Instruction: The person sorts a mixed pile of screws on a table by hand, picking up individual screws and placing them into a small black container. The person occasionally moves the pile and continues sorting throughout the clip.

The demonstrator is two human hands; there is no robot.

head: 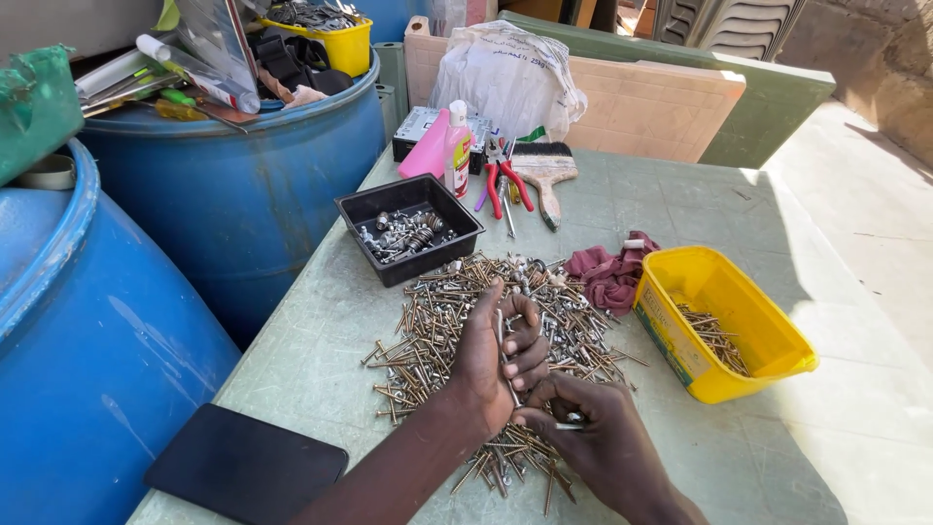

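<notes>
Over the screw pile (486, 340) we keep left hand (491, 365) bundling long screws (505, 355) while right hand (593, 433) pinches one, heads aligned

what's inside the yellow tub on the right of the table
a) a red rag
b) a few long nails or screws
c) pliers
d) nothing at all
b: the yellow tub holds a small scatter of long nails or screws on its floor, while the dark red rag lies on the table beside it and the red-handled pliers lie farther back by the brush.
</notes>
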